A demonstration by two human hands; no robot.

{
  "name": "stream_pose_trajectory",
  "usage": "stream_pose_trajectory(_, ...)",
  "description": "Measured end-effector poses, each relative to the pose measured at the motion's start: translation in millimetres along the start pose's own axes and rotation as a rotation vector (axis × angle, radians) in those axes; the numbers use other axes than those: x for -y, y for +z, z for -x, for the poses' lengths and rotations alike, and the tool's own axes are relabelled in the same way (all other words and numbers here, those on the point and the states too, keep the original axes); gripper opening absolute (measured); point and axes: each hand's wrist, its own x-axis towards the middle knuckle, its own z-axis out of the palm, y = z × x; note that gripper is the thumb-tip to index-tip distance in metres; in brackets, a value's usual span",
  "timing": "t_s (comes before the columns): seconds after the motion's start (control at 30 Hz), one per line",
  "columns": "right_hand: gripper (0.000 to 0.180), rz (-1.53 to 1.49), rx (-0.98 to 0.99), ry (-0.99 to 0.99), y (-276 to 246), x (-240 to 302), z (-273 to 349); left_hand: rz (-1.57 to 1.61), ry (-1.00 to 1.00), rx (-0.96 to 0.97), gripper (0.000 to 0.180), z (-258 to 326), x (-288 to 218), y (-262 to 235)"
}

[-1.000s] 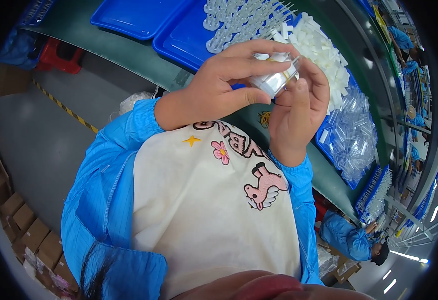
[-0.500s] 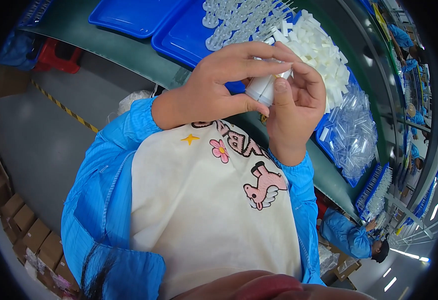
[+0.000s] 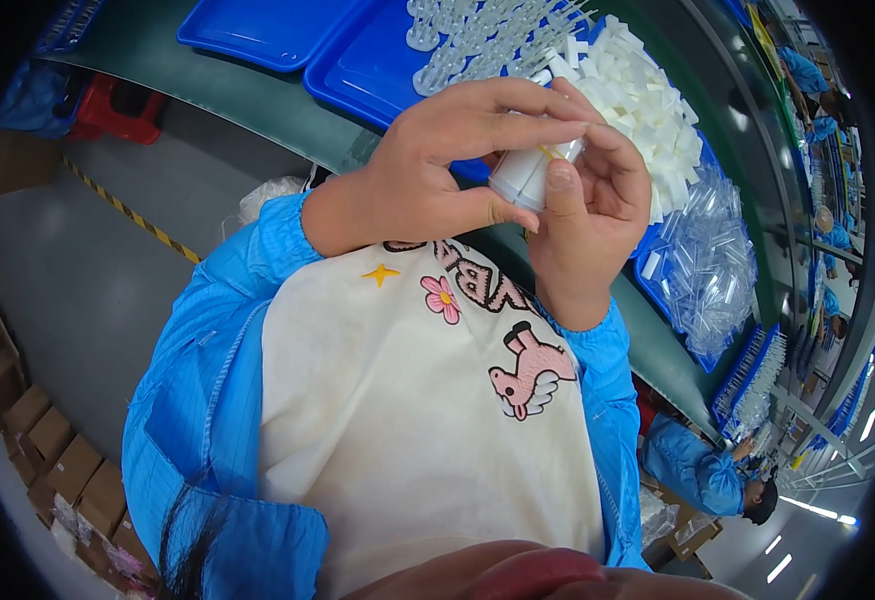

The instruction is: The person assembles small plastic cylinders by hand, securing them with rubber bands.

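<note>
Between my two hands is a small clear plastic cylinder [image 3: 520, 182], tilted, with something white inside it. A thin yellow strip shows near its upper end, beside my fingers. My left hand [image 3: 438, 150] grips it from the left, thumb along the lower rim and fingers reaching over the top. From the other side my right hand [image 3: 598, 205] closes on the upper end, its thumb pressed against the wall. The fingers hide much of the cylinder, so its far end cannot be made out.
Beyond my hands lie clear bulb-ended plastic pieces with thin stems [image 3: 478, 45], a heap of white blocks [image 3: 643, 115] and clear plastic tubes [image 3: 708, 265]. Blue trays [image 3: 253, 35] stand on the green table [image 3: 158, 75]. A co-worker in blue [image 3: 693, 470] sits at lower right.
My hands keep nearly the same grip on the cylinder. The yellow strip near its upper end shows a little more clearly now.
</note>
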Motion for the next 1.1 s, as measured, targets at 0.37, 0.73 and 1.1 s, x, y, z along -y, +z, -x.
stream_pose_trajectory(0.37,0.029,-0.155,-0.099,0.104,-1.8,-1.1,0.0,-0.016,0.050,0.025,0.065,-5.7,4.0,5.2)
stream_pose_trajectory(0.73,0.032,-0.130,-0.070,0.064,-5.6,-4.8,1.0,0.154,-0.101,-0.005,0.075,-2.2,-0.3,7.5)
stream_pose_trajectory(1.1,0.023,-0.105,-0.099,0.182,-2.2,-0.5,-1.4,-0.113,0.112,0.013,0.073,-1.2,6.7,8.6)
